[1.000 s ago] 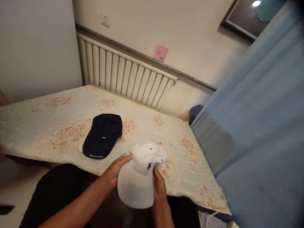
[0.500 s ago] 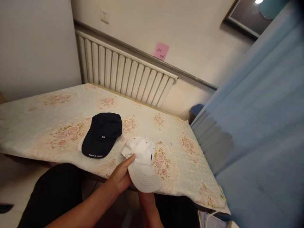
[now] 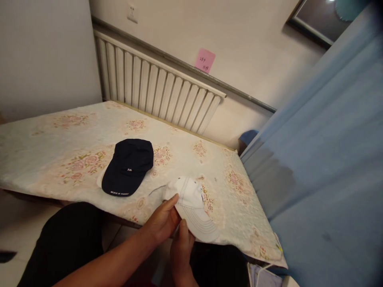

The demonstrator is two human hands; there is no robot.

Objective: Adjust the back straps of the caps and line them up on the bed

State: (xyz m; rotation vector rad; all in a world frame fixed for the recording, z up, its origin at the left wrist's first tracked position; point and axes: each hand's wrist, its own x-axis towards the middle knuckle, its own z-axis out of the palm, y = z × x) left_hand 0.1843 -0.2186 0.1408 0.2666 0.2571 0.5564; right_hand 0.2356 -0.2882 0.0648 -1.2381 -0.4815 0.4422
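A white baseball cap (image 3: 188, 191) is held over the near edge of the bed, its curved brim pointing to the lower right. My left hand (image 3: 166, 218) grips the left side of the cap, thumb on top and fingers underneath. At the brim's near edge is my right hand (image 3: 181, 245), its thumb against the brim and its other fingers hidden below. To the left, a dark navy cap (image 3: 128, 167) with white lettering on its brim lies on the bed. A pale edge shows beneath its left side.
The bed has a flowered cover (image 3: 185, 159). Behind it stand a white radiator (image 3: 158, 87) and a wall with a pink note (image 3: 205, 60). A blue curtain (image 3: 323, 159) hangs at the right. My dark-clothed knees (image 3: 72, 231) are below the bed's front edge.
The white cap has shifted to the right and turned slightly, with my left hand on it. My right hand has come up from beneath the brim to its near edge.
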